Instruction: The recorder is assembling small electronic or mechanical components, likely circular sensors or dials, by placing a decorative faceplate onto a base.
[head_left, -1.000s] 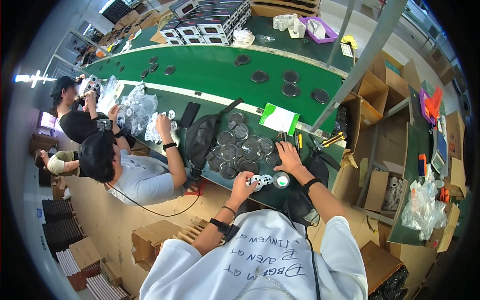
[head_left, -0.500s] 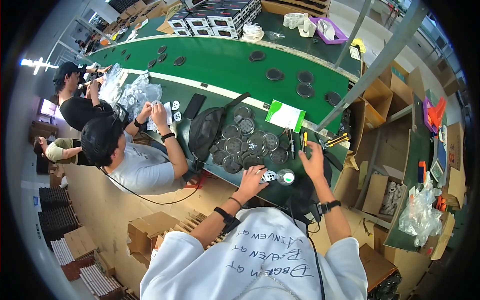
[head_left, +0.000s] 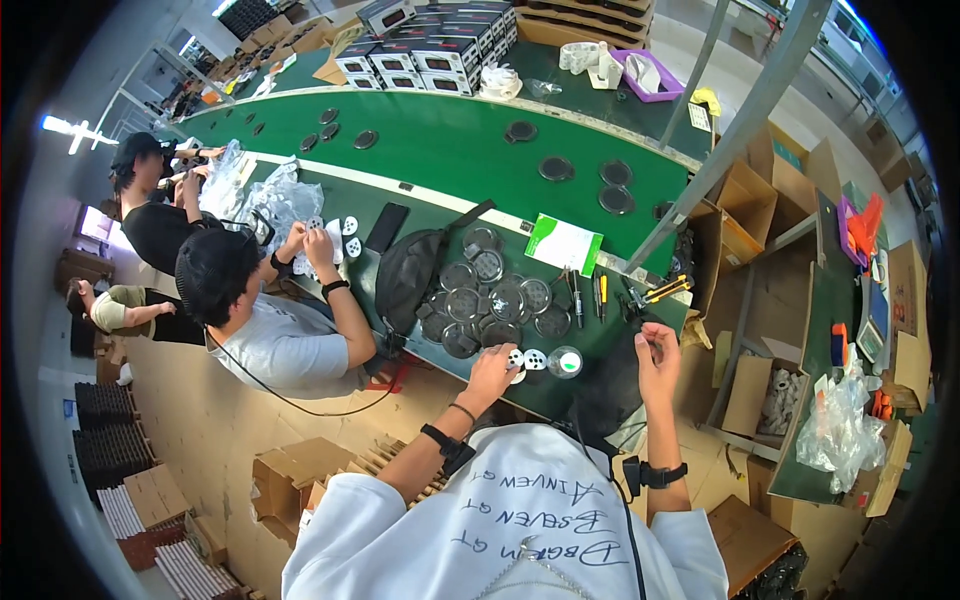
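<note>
Hands: left (head_left: 492, 371) on white perforated disc (head_left: 516, 359), right (head_left: 656, 352) raised.

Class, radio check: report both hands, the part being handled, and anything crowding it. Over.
Left hand on white perforated disc at table edge. Right hand raised, pinching something too small to tell. Small clear round cup and dark round lids crowd close.

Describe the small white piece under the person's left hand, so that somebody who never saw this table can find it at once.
Start at the long green table, then go to its near edge, where a cluster of round dark discs lies beside a black bag. Just in front of the discs, the left hand touches a small white piece. Unlike the dark discs, it is white with dark round holes, next to a small clear cup.
</note>
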